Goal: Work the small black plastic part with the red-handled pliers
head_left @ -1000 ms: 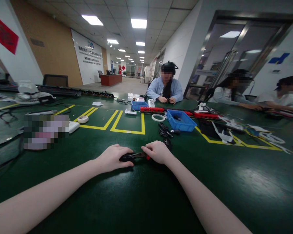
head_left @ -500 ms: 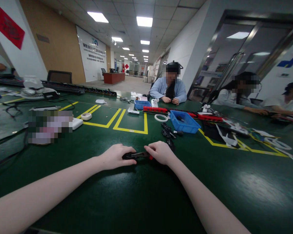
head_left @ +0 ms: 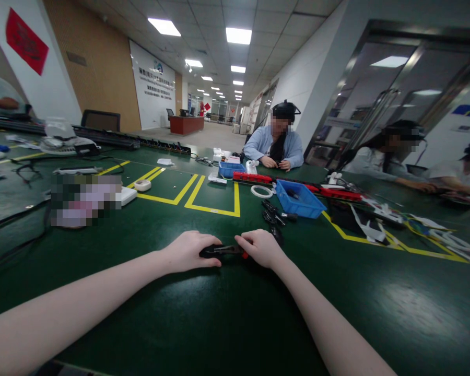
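Note:
Over the near part of the green table, my left hand (head_left: 190,250) is closed around a small black part (head_left: 210,252), whose exact kind I cannot make out. Facing it, my right hand (head_left: 263,248) grips what looks like pliers (head_left: 230,250), with grey metal jaws and a bit of red handle by the fingers. The metal end reaches left to the black part, and the two appear to touch. Most of the handles are hidden under my right hand. Just beyond that hand lies a pile of several black parts (head_left: 273,213).
A blue bin (head_left: 300,199) stands behind the black pile, beside a white ring (head_left: 261,191) and a long red strip (head_left: 254,178). Yellow tape (head_left: 213,211) marks the table (head_left: 172,324). Left are a tape roll (head_left: 142,185) and cables (head_left: 21,224). A person (head_left: 274,141) sits opposite.
The whole view has shifted slightly, so the surroundings sit a little further right. Both hands keep nearly the same pose and hold on the black part and the pliers.

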`<state>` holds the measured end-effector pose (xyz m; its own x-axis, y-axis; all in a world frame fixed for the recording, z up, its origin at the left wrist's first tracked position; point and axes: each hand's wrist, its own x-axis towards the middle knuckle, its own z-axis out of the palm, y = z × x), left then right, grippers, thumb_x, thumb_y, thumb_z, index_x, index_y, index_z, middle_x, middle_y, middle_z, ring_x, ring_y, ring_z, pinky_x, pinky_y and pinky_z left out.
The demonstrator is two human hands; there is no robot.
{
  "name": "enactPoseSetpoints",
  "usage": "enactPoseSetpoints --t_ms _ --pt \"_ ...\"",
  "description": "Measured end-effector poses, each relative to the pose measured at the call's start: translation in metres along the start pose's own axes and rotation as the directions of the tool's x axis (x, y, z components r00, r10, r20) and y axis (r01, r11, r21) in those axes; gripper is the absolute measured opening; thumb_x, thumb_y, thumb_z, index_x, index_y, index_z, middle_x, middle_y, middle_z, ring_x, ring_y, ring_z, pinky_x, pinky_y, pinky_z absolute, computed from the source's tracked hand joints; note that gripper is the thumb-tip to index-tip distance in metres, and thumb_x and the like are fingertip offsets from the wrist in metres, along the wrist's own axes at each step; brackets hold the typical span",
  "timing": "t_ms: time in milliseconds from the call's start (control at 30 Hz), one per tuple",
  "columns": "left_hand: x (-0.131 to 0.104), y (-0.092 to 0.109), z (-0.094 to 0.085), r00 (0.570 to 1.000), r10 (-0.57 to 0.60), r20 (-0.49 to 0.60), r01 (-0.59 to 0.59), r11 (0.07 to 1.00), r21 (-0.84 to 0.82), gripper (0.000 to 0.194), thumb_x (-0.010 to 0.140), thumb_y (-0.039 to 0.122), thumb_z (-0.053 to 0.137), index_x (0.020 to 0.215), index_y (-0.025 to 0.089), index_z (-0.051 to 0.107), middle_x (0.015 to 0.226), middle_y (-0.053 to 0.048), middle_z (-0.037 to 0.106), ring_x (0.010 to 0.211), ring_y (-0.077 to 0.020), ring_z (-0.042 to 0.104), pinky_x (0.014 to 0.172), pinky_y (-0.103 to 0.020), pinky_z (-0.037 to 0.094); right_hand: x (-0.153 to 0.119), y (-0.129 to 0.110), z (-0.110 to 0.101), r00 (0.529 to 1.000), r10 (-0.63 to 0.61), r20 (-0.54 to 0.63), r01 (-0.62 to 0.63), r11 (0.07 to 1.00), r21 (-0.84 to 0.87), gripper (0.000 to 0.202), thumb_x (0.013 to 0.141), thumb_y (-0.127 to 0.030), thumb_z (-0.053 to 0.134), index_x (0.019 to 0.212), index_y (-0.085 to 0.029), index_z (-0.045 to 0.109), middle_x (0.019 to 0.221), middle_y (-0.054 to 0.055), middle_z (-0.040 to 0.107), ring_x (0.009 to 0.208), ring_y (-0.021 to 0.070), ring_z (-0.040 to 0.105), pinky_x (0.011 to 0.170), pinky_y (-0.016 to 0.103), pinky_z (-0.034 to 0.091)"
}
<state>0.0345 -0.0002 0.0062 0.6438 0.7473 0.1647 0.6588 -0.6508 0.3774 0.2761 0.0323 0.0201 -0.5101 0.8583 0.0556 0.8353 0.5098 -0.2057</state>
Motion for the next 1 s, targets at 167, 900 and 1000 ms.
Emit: enactPoseSetpoints --t_ms 167,900,1000 --pt "-0.0001 0.0007 -0.0009 1.0 -0.003 0.007 0.003 1.0 0.001 0.037 0.088 0.048 0.064 0.116 0.024 0.062 0.106 -0.003 0.072 0.091 -0.0226 0.068 0.079 -0.031 0.046 0.0 0.0009 0.0013 1.0 -0.001 -0.006 0.001 1.0 -0.004 0.052 0.098 -0.048 0.035 0.062 -0.02 0.06 0.062 0.001 0.061 0.061 0.0147 0.052 0.057 0.028 0.026" --pt "0.0007 0.0008 -0.0048 0.998 0.058 0.003 -0.058 0.998 0.034 0.038 0.091 0.055 0.056 0.109 0.022 0.064 0.086 -0.002 0.072 0.073 -0.0193 0.066 0.069 -0.029 0.045 0.0019 0.0021 -0.0012 0.999 -0.042 -0.022 0.042 0.999 0.011 0.05 0.097 -0.048 0.035 0.061 -0.021 0.054 0.065 0.003 0.063 0.062 0.0161 0.056 0.057 0.028 0.029" --pt "0.002 -0.002 -0.0048 0.998 0.064 0.009 -0.064 0.997 0.045 0.041 0.091 0.057 0.055 0.11 0.022 0.064 0.082 -0.001 0.071 0.07 -0.0182 0.066 0.07 -0.029 0.045 0.0045 0.0045 -0.0001 0.998 -0.054 -0.033 0.055 0.998 0.031 0.049 0.096 -0.047 0.035 0.059 -0.021 0.053 0.065 0.004 0.063 0.063 0.0176 0.057 0.059 0.029 0.031"
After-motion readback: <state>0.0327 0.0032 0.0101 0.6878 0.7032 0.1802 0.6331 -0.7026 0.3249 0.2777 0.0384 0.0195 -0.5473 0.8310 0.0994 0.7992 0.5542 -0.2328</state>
